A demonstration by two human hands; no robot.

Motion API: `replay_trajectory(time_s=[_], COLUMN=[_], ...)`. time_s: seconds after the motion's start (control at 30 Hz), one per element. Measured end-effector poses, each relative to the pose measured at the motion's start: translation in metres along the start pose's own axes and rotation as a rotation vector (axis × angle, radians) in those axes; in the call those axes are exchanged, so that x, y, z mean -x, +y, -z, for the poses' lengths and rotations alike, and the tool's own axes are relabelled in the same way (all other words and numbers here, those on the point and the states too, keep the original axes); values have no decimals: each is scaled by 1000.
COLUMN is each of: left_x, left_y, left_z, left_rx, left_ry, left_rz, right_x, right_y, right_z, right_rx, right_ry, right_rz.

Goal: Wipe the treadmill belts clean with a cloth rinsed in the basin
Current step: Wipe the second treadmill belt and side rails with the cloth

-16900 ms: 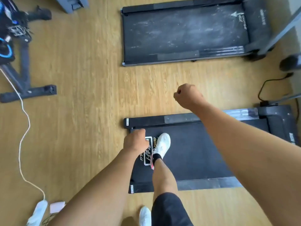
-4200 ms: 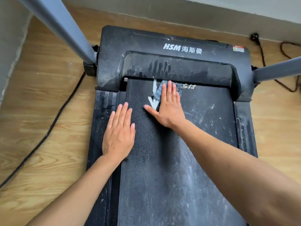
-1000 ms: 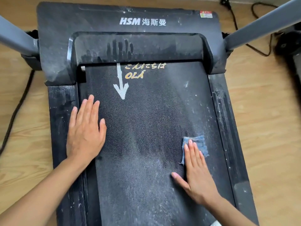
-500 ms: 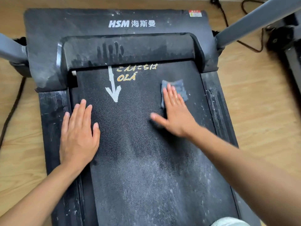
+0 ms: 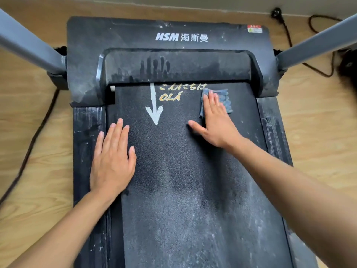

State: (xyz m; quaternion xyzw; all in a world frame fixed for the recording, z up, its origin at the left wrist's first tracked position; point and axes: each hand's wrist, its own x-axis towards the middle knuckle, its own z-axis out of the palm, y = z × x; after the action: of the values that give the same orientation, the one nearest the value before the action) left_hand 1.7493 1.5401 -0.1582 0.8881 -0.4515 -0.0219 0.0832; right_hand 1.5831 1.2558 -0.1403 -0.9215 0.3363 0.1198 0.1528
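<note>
At belt (image 5: 183, 200) top-right, R hand (image 5: 218, 124) w/ flat fingers (image 5: 213, 103) has pushed cloth (image 5: 225, 101) up from lower down; L hand (image 5: 112, 161) flat, bracing. Lower belt still dusty.

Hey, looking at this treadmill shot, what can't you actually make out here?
All from the head view:
Cloth: mostly covered by the right hand, so its full shape and underside are hidden.
Red sticker: the print is too small to read.
Dark object: cut off by the right frame edge.
Treadmill belt: its near end is cut off by the bottom edge.
Basin: not in view.
</note>
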Motion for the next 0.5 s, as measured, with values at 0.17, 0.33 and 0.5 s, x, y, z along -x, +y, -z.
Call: replay_trajectory(time_s=[0.17,0.33,0.5], left_x=[2,2,2], left_y=[1,0,3], left_z=[0,0,2], left_rx=[5,29,49], left_ry=[3,-4,1], left_rz=[8,5,15], right_x=[-26,-19,72], right_y=[14,60,67], right_z=[17,35,0], right_rx=[84,183,38], right_ry=[-51,-84,-109], right_rz=[163,203,23])
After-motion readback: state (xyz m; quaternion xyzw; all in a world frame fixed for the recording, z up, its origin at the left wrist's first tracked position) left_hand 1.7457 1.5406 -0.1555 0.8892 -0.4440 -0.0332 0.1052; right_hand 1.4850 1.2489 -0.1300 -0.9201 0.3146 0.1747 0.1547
